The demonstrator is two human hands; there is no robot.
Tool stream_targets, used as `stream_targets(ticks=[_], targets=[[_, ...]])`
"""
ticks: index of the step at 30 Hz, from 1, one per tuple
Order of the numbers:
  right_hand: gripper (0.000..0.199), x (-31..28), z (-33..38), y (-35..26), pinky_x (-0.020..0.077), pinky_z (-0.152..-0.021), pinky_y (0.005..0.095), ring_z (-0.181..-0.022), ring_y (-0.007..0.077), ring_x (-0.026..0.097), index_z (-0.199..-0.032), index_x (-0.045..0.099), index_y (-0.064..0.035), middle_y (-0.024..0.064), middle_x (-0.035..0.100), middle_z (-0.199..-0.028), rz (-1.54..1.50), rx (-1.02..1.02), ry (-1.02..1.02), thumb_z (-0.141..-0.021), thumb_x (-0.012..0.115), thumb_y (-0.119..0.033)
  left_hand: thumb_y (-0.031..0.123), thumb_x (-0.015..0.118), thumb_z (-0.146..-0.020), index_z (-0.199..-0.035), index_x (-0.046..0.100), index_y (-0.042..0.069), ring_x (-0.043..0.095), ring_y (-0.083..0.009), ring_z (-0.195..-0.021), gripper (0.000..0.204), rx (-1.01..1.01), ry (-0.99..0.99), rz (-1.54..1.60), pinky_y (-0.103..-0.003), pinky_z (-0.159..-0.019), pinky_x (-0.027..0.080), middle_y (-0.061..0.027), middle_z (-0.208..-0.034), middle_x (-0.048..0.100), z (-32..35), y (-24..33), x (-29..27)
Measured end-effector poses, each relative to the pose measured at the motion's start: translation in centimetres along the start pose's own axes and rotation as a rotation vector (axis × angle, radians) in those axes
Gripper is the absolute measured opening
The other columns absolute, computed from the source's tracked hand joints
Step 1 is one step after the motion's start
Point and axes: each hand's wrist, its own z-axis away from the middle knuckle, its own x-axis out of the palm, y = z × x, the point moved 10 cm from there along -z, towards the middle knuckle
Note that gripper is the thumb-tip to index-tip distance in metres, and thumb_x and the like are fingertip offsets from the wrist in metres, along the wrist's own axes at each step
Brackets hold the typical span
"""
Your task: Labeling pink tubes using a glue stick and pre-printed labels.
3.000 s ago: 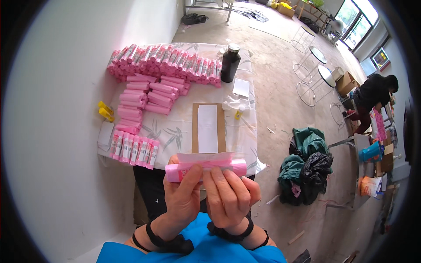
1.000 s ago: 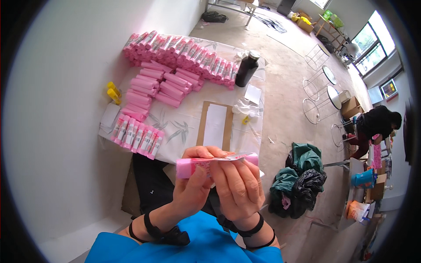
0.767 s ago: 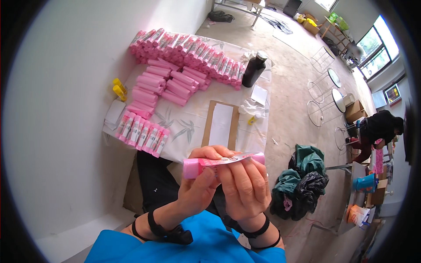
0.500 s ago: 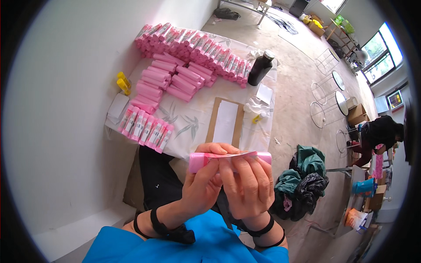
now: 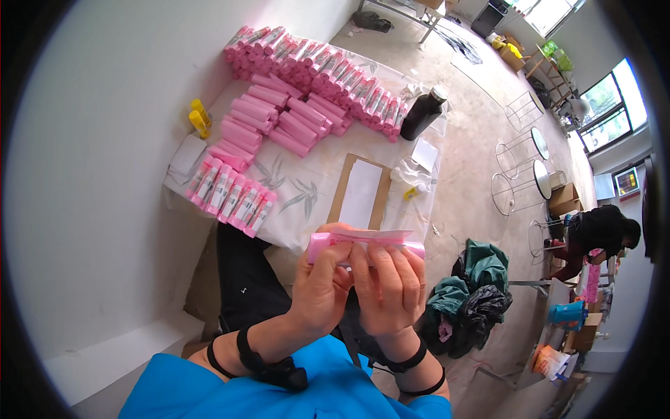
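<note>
Both my hands hold one pink roll (image 5: 328,242) level in front of my chest, just off the table's near edge. My left hand (image 5: 322,290) grips its left end. My right hand (image 5: 392,286) presses a thin pale wrapping strip (image 5: 380,236) along the roll's top and right end. On the table (image 5: 317,188) lie a brown board with a white sheet (image 5: 361,193) and a row of wrapped pink rolls (image 5: 230,197) at the near left.
Large piles of pink rolls (image 5: 307,87) fill the far side of the table, beside a black bottle (image 5: 423,112) and yellow items (image 5: 199,117). A white wall stands at left. Dark bags (image 5: 471,297) lie on the floor at right; another person (image 5: 597,237) crouches far right.
The roll has stayed in both hands while my fingers shifted along the strip. My head has tilted, so the table sits higher and closer in view.
</note>
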Motion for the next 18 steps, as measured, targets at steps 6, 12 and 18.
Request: stream_targets(ticks=[6, 12, 18], targets=[[0.022, 1.4, 0.0, -0.3, 0.0556, -0.086, 0.0374, -0.099, 0.0222, 0.062, -0.103, 0.072, -0.0097, 0.0089, 0.064, -0.106, 0.008, 0.015, -0.075, -0.084, 0.061, -0.007, 0.03, 0.04, -0.102, -0.115, 0.051, 0.009, 0.06, -0.0177, -0.106, 0.027, -0.028, 0.007, -0.07, -0.031, -0.09, 0.051, -0.0098, -0.116, 0.059, -0.4, -0.4, -1.2], [0.024, 1.0, 0.1, 0.3, 0.0561, -0.086, 0.038, -0.097, 0.0221, 0.062, -0.107, 0.071, -0.0109, 0.0087, 0.063, -0.105, 0.02, 0.037, -0.05, -0.085, 0.061, -0.007, 0.049, 0.025, -0.103, -0.123, 0.044, 0.007, 0.062, -0.0222, -0.104, 0.051, -0.014, -0.18, -0.006, -0.036, -0.085, 0.056, -0.0155, -0.128, 0.051, -0.3, 0.0, 0.8], [0.025, 0.7, -0.3, 0.3, 0.0566, -0.086, 0.0386, -0.093, 0.0213, 0.063, -0.107, 0.071, -0.0137, 0.0078, 0.062, -0.102, 0.029, 0.011, -0.04, -0.084, 0.061, -0.008, 0.068, 0.014, -0.096, -0.121, 0.047, 0.009, 0.048, -0.0275, -0.125, 0.072, 0.042, -0.257, -0.058, -0.045, -0.108, 0.036, -0.0142, -0.127, 0.051, -0.1, 0.4, 1.3]])
